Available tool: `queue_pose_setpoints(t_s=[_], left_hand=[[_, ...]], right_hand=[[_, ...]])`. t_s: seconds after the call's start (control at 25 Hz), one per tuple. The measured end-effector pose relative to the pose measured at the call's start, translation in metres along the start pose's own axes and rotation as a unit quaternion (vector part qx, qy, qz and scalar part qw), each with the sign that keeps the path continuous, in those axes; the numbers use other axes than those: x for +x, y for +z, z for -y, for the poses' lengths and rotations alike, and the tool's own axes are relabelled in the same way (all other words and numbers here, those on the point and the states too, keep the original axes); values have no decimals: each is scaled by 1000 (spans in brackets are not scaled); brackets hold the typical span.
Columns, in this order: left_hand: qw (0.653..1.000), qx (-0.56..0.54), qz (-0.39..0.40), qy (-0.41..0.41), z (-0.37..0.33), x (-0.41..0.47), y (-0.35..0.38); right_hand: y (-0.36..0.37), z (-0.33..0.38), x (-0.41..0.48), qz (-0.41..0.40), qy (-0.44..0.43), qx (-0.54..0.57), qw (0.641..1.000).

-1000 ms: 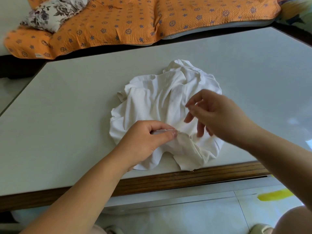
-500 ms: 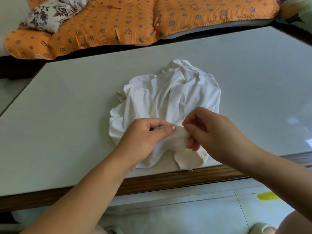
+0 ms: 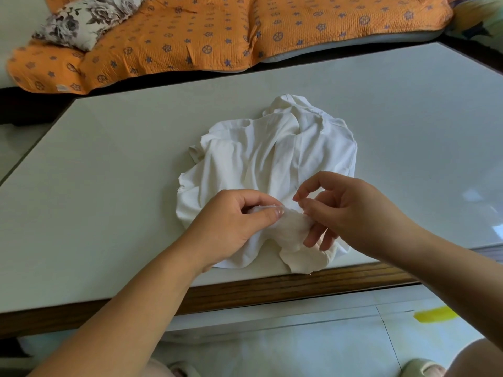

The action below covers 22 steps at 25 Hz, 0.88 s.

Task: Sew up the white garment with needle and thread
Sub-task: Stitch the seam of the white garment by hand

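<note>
Mid-stitch, the left hand [image 3: 231,224] pinches a fold of the white garment [image 3: 272,159]; the right hand [image 3: 351,213], maybe pinching the needle, should pull gently next.

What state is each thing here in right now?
Garment: crumpled in a heap at the near edge of the table.
Left hand: pinching a fold of the garment.
Right hand: thumb and forefinger pinched together beside that fold; needle too thin to see.
Quilt: rumpled, beyond the table.
</note>
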<state>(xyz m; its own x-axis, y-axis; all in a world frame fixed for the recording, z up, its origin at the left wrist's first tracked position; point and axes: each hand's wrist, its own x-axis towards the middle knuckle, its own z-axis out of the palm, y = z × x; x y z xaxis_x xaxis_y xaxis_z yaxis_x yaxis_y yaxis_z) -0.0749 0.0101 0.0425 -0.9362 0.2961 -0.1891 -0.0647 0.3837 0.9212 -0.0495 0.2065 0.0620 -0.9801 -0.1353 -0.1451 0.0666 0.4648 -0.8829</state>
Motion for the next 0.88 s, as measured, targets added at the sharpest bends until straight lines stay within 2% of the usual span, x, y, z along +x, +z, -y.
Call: queue_pose_setpoints(t_s=[0.48,0.88], left_hand=[[999,27,-4,30,-3,1,-5],[1000,16,3,16,-5,-2,-6]], right_hand=[[-7,3,0,47,57,17,997],[-7,6,-2,69,57,44,995]])
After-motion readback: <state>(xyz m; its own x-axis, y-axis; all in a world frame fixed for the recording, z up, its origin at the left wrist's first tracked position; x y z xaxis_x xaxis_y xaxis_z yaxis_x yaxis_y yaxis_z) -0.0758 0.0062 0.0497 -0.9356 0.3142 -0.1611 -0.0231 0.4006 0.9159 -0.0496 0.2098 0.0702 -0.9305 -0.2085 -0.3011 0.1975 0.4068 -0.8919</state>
